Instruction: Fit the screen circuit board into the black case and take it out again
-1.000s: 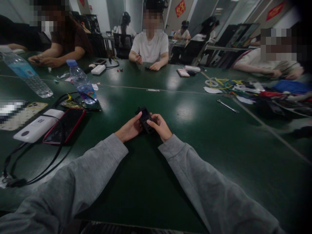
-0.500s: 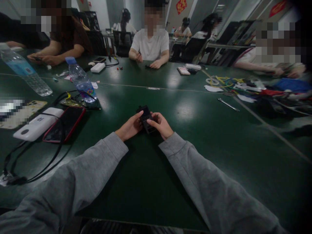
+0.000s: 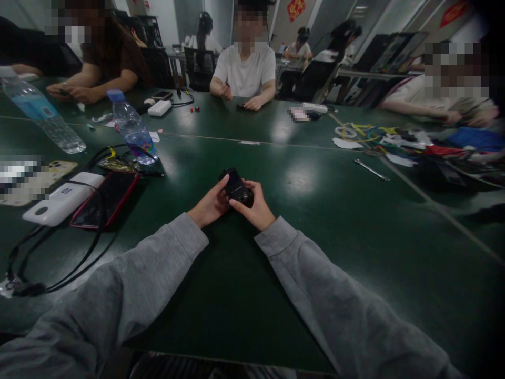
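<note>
Over the green table (image 3: 221,295), a small black handheld device (image 3: 238,188) with a dark screen and a block of buttons is held between my two hands, tilted with its face toward me. My left hand (image 3: 211,205) wraps its left side, thumb along the screen's edge. On the other side, my right hand (image 3: 258,206) grips the lower right corner, its thumb across the bottom end of the face. Both hands' fingers under the device are mostly hidden.
To the left are a red-edged phone (image 3: 108,200), a white power bank (image 3: 65,197), black cables and two plastic bottles (image 3: 132,126). A wrench (image 3: 371,170) and tangled cables (image 3: 379,134) lie right. Across the table, a person (image 3: 244,71) handles small items.
My right thumb has shifted from the buttons down to the lower end of the device. The device has turned slightly, its lower end swinging right, and more of its face shows.
</note>
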The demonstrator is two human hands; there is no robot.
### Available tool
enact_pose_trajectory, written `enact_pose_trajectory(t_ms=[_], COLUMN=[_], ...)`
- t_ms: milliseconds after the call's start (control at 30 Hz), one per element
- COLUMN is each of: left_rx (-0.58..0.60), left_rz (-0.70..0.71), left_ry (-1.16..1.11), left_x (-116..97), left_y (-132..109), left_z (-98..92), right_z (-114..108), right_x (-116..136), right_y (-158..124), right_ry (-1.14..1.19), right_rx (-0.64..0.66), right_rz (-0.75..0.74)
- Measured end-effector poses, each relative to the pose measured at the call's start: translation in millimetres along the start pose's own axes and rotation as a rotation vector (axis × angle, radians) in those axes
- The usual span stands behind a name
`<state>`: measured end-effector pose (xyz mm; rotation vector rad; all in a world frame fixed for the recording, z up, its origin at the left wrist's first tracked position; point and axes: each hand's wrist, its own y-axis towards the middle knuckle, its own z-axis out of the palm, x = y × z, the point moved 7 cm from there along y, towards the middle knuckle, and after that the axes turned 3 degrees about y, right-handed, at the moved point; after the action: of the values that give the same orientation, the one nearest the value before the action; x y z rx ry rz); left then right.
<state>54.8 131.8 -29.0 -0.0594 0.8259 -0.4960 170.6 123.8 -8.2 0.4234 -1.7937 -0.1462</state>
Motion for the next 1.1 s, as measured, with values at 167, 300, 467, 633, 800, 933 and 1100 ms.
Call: enact_pose_trajectory(t_ms=[167, 300, 467, 633, 800, 933, 1100], left_rx=[-0.030, -0.030, -0.014, -0.021, 0.001, -0.022, -0.080], left_rz=[0.018, 0.081, 0.063, 0.049, 0.055, 0.067, 0.035], left_ry=[0.020, 0.050, 0.057, 0.040, 0.046, 0.033, 0.002], left_x=[0, -4, -3, -1, -1, -3, -4], left_y=[0, -5, -5, -1, 1, 0, -3], left_z=[-1.6, 3.3, 3.7, -1.6, -1.8, -2.2, -4.8], right_z=[-3, -4, -7, -5, -3, -2, -3], right_x=[20, 24, 27, 19, 5, 6, 14], right_y=[-6, -6, -6, -4, 0, 0, -1], right_ry=[-0.285, -0.297, -0.291, -0.281, -0.255, -0.272, -0.254], right_rx=[-0.112, -0.114, -0.136, -0.104, -0.033, -0.018, -0.035], right_rz=[-0.182, -0.203, -0.180, -0.167, -0.133, -0.138, -0.160])
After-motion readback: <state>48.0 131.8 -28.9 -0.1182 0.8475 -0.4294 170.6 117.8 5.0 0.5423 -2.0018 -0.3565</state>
